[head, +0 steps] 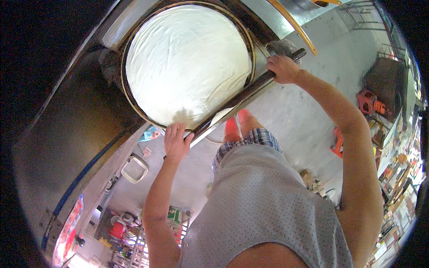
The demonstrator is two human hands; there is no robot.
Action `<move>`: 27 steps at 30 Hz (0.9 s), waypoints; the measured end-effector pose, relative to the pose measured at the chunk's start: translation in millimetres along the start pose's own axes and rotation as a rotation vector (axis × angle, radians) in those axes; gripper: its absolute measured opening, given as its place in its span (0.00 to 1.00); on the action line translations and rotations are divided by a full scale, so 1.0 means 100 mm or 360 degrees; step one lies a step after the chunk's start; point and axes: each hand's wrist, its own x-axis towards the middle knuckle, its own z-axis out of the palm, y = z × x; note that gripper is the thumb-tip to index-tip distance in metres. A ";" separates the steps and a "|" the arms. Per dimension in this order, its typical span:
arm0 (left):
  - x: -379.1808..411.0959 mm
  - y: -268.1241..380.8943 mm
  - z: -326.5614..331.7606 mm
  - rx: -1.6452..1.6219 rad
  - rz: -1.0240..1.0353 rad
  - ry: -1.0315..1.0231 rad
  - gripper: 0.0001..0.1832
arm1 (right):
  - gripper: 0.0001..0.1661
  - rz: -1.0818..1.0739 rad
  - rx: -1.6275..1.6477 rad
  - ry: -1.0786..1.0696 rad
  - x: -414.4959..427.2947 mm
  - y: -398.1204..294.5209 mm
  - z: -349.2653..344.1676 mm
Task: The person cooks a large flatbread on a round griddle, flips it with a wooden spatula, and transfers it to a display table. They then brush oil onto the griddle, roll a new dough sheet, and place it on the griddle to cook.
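Note:
A large round pan (253,50) with a pale rim holds a broad white sheet of dough (187,63), wrinkled at its left and lower right. Across the pan's lower right edge lies a long dark rod (248,88), slanting up to the right. My right hand (285,68) grips it near its upper end. A strip of white dough (223,115) shows below the rod. At the pan's near rim is my left hand (177,140), fingers close together and thumb by the rod's lower end. A brownish blur covers the dough above those fingers; what they hold is unclear.
A dark metal counter (77,117) curves along the left. A curved yellow-brown strip (295,25) juts over the floor at upper right. On the floor stand a pale basin (134,168) and red plastic stools (338,143). Cluttered goods (399,187) line the right side.

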 end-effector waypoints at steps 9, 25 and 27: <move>1.36 0.34 0.18 0.0464 0.1142 -0.0450 0.30 | 0.25 -0.0081 0.0119 -0.0189 0.06 0.07 -0.17; 1.51 0.43 0.29 0.0554 0.1273 -0.0630 0.32 | 0.22 -0.0141 0.0232 0.0088 -0.28 -0.01 -0.22; 1.49 0.43 0.28 0.0610 0.1293 -0.0635 0.32 | 0.21 -0.0186 0.0188 0.0290 -0.37 -0.04 -0.27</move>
